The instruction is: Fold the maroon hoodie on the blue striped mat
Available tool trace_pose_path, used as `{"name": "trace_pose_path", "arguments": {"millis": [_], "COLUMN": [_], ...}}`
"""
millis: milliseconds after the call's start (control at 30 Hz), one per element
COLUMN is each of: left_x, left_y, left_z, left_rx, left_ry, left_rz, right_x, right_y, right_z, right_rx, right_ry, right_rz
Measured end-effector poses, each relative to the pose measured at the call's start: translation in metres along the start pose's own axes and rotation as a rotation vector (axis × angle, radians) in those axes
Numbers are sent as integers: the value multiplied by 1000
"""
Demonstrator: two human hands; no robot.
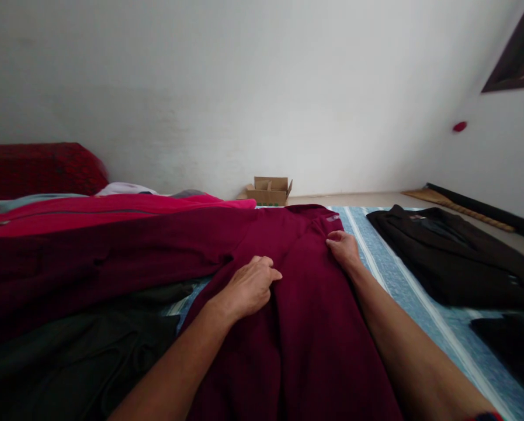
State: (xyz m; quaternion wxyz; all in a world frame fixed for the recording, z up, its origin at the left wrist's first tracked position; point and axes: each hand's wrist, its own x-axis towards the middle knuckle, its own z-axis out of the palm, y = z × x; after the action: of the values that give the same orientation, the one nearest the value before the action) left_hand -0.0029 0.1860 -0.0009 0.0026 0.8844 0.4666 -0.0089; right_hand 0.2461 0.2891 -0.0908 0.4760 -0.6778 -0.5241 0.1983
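A maroon garment lies spread over the blue striped sheet, one long part reaching to the left edge and another toward me. My left hand rests on its middle, fingers partly curled and the index finger pointing right; whether it pinches any cloth is hidden. Near the garment's upper right corner, just below a small label, my right hand has its thumb and fingers closed on the maroon edge.
Dark folded clothing lies at the right on the striped sheet. Pink clothing and dark green cloth are at the left. A cardboard box stands by the wall.
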Motion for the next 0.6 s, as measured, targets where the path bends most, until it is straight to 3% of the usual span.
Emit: {"name": "trace_pose_path", "arguments": {"millis": [133, 233, 300, 433, 600], "left_x": [34, 65, 78, 80, 77], "left_y": [20, 47, 61, 69, 65], "left_z": [-7, 8, 24, 55, 68], "left_rx": [-72, -125, -158, -178, -193], "left_ry": [109, 130, 48, 15, 87], "left_rz": [60, 80, -12, -113, -105], "right_x": [0, 1, 1, 2, 0], "right_y": [0, 2, 3, 5, 7], "right_z": [0, 0, 1, 1, 0], "right_rx": [-17, -15, -6, 8, -19], "right_ry": [3, 4, 3, 0, -5], "right_rz": [-10, -10, -3, 14, 27]}}
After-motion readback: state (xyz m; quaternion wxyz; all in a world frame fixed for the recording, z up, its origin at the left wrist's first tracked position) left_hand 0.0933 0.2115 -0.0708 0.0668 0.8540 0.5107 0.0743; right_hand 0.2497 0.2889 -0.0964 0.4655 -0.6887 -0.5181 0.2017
